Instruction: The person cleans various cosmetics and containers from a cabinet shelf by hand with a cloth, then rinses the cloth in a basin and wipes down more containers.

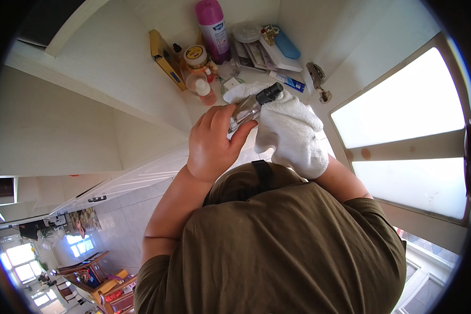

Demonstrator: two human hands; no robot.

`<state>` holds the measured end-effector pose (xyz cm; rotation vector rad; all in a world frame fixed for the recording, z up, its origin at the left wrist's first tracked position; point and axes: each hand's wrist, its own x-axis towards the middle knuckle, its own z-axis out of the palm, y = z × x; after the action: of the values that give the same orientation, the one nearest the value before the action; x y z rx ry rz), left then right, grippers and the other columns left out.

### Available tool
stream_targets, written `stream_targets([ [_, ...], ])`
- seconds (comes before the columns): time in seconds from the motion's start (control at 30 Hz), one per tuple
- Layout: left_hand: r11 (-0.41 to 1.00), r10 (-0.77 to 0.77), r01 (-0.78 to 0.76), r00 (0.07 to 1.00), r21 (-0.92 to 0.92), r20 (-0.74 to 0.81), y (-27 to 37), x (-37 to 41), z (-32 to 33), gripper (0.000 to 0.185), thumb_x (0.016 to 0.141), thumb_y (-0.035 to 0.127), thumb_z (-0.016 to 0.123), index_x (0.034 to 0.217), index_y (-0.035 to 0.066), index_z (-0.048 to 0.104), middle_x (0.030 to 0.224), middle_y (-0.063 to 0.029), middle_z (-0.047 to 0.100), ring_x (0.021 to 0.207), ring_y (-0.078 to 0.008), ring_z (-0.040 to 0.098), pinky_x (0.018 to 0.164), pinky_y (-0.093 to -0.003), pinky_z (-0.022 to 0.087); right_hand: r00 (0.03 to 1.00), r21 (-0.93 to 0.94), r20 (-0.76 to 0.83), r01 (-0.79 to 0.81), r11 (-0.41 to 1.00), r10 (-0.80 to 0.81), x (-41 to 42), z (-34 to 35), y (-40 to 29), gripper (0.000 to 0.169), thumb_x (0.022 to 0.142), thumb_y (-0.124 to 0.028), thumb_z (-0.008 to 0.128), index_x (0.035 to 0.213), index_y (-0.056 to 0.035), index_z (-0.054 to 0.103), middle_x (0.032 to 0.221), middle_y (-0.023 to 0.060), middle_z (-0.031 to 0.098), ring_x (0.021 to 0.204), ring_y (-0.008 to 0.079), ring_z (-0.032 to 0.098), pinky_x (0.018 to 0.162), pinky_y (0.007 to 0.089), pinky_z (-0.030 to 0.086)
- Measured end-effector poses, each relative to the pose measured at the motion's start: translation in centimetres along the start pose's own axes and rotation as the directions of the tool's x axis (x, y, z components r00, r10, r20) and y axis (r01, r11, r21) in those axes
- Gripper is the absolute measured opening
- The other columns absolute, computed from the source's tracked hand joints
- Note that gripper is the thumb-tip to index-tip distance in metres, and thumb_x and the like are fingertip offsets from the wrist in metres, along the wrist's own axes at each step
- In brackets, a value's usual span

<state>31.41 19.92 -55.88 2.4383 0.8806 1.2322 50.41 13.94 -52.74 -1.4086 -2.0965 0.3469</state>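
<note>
My left hand [214,141] grips a clear bottle [244,112] with a black pump or spray top [270,93], tilted up to the right. Thumb and fingers close around its lower part. A white terry towel [292,129] wraps my right hand, whose fingers are hidden beneath the folds. The towel lies against the bottle's far side and under its black top. Just beyond my hands is a cabinet shelf [198,112]. A small pink bottle with a white cap [206,93] stands there, closest to my left hand.
The shelf also holds a purple-capped spray can [216,33], a yellow-labelled jar [196,57], a yellow box [167,61], a blue case [285,42], flat packs [253,55] and a blue-and-white tube [287,81]. An open cabinet door [404,151] with a metal hinge [318,80] borders the right.
</note>
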Motion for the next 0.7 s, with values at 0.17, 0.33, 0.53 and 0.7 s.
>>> stream_targets([
  [0.17,0.964,0.134,-0.120,0.990,0.236,-0.042,-0.6,0.6,0.5,0.039,0.074,0.015,0.080,0.102,0.000,0.059,0.089,-0.0155,0.062,0.077,-0.0354,0.061,0.065,-0.0431,0.050,0.998,-0.091,0.028,-0.052,0.994,0.055,0.6,1.6,0.5,0.016,0.056,-0.010,0.063,0.072,-0.0083,0.063,0.077,0.0129,0.057,0.081,0.0387,0.054,0.065,0.0424,0.043],
  [0.33,0.960,0.114,-0.116,0.993,0.254,0.023,-0.7,0.2,0.8,0.040,0.071,0.015,0.081,0.100,0.001,0.058,0.090,-0.0152,0.063,0.077,-0.0358,0.061,0.066,-0.0432,0.051,0.990,0.003,-0.085,0.115,0.993,-0.114,1.1,0.1,-0.5,0.014,0.059,-0.008,0.060,0.070,-0.0029,0.053,0.071,0.0167,0.052,0.072,0.0430,0.050,0.062,0.0451,0.041],
  [0.53,0.984,0.141,-0.130,0.986,0.119,-0.091,-0.7,0.2,0.8,0.039,0.073,0.015,0.081,0.100,0.003,0.058,0.091,-0.0154,0.063,0.078,-0.0361,0.061,0.067,-0.0425,0.051,0.990,0.005,0.031,0.134,0.991,-0.134,1.2,-0.5,0.0,0.013,0.054,-0.012,0.063,0.060,-0.0056,0.054,0.074,0.0143,0.054,0.074,0.0399,0.052,0.062,0.0434,0.042],
  [0.7,0.998,0.030,-0.033,0.998,-0.059,-0.054,-0.8,-0.6,0.9,0.041,0.075,0.022,0.080,0.104,0.001,0.058,0.090,-0.0134,0.063,0.075,-0.0324,0.060,0.063,-0.0401,0.049,0.989,0.070,-0.074,0.131,0.989,-0.126,1.3,-0.2,-0.7,0.010,0.055,-0.013,0.064,0.060,-0.0079,0.057,0.083,0.0117,0.058,0.079,0.0360,0.055,0.066,0.0406,0.043],
])
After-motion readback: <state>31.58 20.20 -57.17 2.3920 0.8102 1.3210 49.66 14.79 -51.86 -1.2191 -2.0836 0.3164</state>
